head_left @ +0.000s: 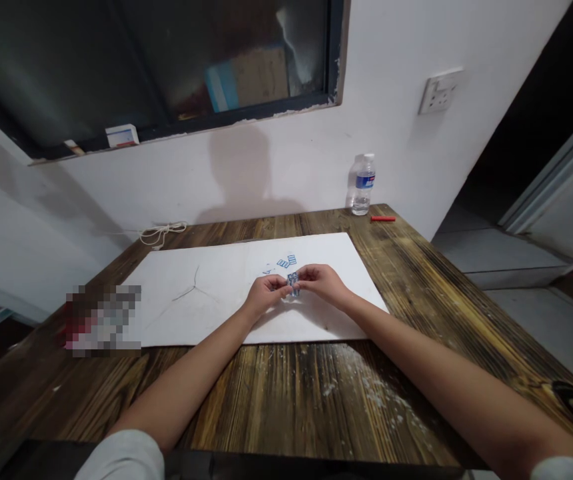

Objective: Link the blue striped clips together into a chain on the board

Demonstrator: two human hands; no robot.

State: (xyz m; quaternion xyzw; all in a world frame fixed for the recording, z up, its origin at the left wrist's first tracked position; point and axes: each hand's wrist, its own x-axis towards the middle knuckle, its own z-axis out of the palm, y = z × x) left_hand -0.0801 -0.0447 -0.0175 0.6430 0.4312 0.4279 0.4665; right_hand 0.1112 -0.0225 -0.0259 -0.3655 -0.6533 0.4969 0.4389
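My left hand (pixel 265 293) and my right hand (pixel 321 283) meet over a white board (pixel 206 293) that lies on the wooden table (pixel 286 393). Both pinch a small blue-and-white striped piece (pixel 293 284) between their fingertips, just above the board. Two or three more small blue pieces (pixel 286 261) lie loose on the board just beyond the hands. What the pieces are is too small to tell.
A water bottle (pixel 363 185) stands at the table's far right by the wall, with a red pen-like stick (pixel 383 218) beside it. A white cord (pixel 160 233) lies at the far left. A blurred patch (pixel 102 320) covers something at the board's left edge.
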